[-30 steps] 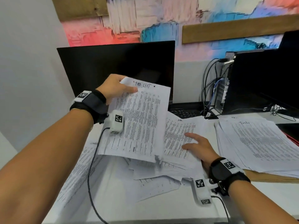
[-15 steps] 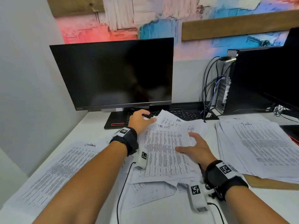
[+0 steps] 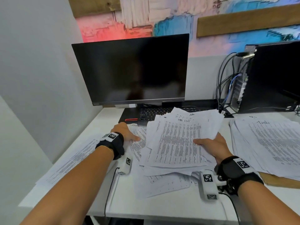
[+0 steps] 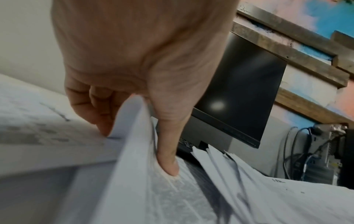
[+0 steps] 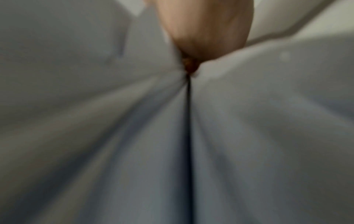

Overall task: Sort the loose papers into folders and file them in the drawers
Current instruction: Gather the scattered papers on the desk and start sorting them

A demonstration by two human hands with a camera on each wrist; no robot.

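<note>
Head view: sorting step; right hand (image 3: pixel 214 148) pinches paper stack (image 3: pixel 178 140), left hand (image 3: pixel 125 132) pinches one sheet (image 4: pixel 134 144); next, matching pile.

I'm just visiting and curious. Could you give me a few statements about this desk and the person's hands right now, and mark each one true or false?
1. The monitor screen is dark. True.
2. The right hand grips the middle paper pile. True.
3. The left hand rests on the keyboard. False: it pinches a sheet at the pile's left edge.
4. Another paper stack lies to the right. True.
5. The computer tower stands left of the monitor. False: it stands to the right.
</note>
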